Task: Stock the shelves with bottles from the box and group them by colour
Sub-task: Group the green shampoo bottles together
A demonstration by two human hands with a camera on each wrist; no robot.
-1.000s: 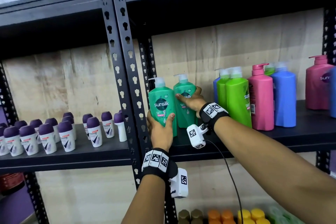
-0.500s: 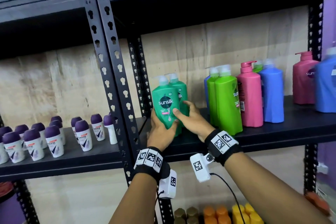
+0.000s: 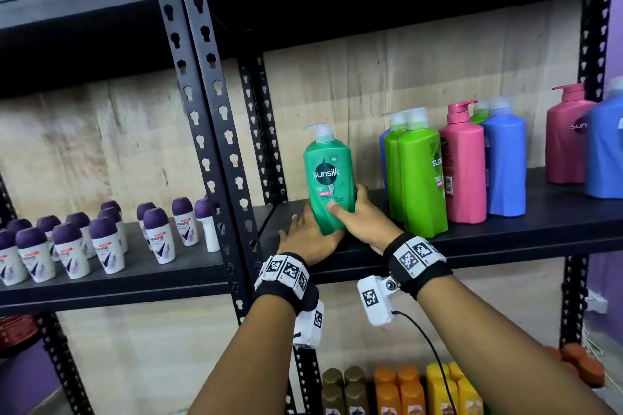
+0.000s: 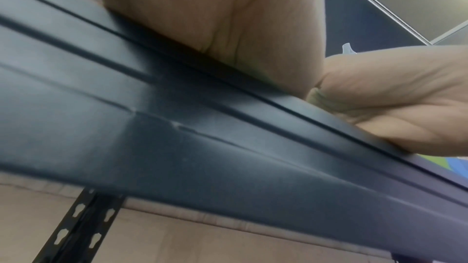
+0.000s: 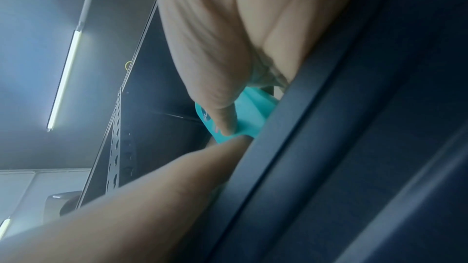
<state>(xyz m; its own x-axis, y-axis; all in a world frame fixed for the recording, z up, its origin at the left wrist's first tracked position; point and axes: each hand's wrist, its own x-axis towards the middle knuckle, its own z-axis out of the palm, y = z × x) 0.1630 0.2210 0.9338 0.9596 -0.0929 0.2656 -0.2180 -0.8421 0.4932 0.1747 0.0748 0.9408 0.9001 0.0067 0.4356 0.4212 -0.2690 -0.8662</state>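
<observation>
My right hand grips the teal-green bottle upright on the shelf. My left hand rests flat beside its base, fingers straight.

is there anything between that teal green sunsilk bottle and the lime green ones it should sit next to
Nothing visible. The shelf between the teal bottle and the lime green bottles looks bare; only the right hand, gripping the bottle, reaches into that gap.

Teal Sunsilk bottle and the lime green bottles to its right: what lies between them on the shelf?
Head view: only bare black shelf separates the teal Sunsilk bottle from the lime green bottles, apart from the right hand gripping the teal bottle.
</observation>
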